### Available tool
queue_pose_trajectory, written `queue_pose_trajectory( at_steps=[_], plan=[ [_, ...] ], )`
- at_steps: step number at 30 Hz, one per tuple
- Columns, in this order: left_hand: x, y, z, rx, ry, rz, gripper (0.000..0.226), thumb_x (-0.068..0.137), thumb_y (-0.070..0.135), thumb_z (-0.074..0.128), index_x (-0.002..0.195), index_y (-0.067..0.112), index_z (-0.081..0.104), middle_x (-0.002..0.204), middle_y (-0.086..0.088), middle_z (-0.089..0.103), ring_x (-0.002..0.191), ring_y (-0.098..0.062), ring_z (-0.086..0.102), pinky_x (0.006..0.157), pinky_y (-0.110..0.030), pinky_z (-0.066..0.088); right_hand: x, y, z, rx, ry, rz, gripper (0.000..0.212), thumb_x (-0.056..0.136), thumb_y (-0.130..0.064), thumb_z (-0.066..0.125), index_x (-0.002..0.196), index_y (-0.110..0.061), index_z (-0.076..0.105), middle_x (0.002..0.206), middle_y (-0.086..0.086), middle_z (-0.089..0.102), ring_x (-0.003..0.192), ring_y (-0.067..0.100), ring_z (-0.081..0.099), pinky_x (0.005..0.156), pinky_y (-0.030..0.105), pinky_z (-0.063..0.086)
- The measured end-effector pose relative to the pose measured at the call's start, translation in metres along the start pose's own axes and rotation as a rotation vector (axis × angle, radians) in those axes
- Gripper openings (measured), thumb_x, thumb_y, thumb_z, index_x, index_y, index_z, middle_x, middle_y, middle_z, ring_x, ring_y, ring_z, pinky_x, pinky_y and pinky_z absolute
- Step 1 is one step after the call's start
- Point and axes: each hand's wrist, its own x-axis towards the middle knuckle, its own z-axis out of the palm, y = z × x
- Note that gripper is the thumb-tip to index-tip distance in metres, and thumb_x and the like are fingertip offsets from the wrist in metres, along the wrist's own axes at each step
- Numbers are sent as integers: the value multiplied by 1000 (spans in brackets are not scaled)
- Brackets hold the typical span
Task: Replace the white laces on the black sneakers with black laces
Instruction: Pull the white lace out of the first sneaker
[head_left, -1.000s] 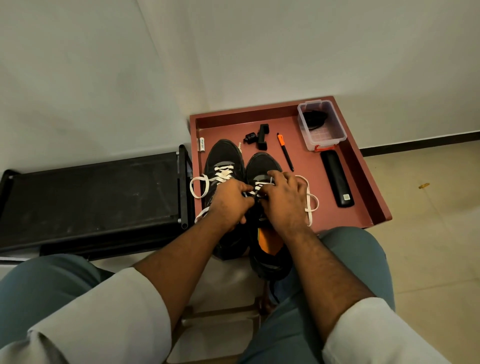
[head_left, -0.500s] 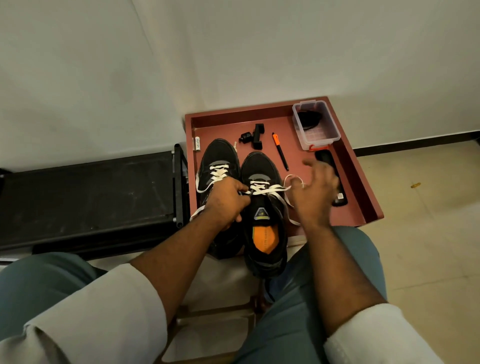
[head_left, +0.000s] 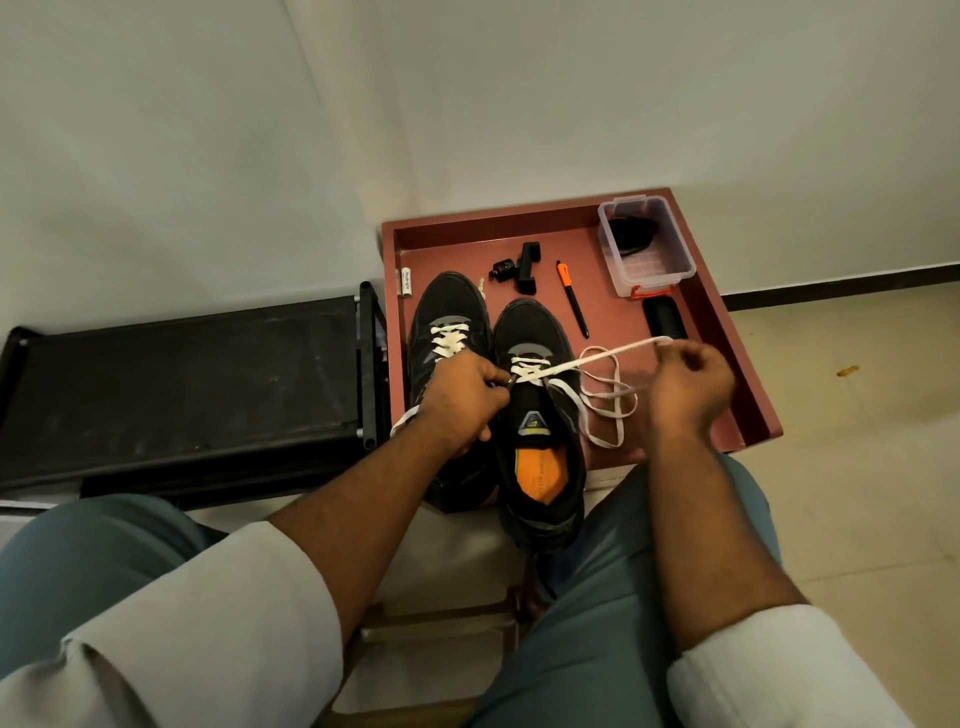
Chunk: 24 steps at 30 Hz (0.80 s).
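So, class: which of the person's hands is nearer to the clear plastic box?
Right. The right hand is just below the clear plastic box, pulling a white lace. The left hand sits further left, on the sneakers.

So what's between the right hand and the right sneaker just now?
In the head view, a taut stretch of white lace runs from the right sneaker to the right hand, with slack loops over bare red tray.
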Motion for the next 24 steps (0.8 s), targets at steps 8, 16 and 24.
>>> queue_pose_trajectory(
  at_steps=[8, 16, 24],
  plan=[
    [-1, 1, -2, 51, -8, 42, 27, 92, 9, 62, 119, 11, 68, 67, 2, 65, 41, -16, 59, 41, -23, 49, -53, 5, 24, -914, -605, -744, 35, 81, -33, 74, 116, -31, 68, 150, -6, 36, 142, 24, 21, 112, 52, 23],
    [1, -3, -1, 53, 10, 63, 35, 92, 10, 63, 126, 16, 64, 74, -2, 68, 40, -15, 58, 47, -30, 56, -40, 5, 24, -546, -303, -601, 13, 86, -18, 69, 98, -13, 73, 118, -5, 61, 115, 16, 50, 96, 36, 42],
    [-3, 6, 5, 298, 68, 152, 26, 88, 21, 61, 113, 20, 69, 95, -3, 71, 85, -24, 67, 79, -43, 57, -11, -2, -3, -303, -74, -27, 50, 85, -28, 73, 132, -23, 56, 135, 3, 52, 117, 19, 52, 94, 36, 48]
  ],
)
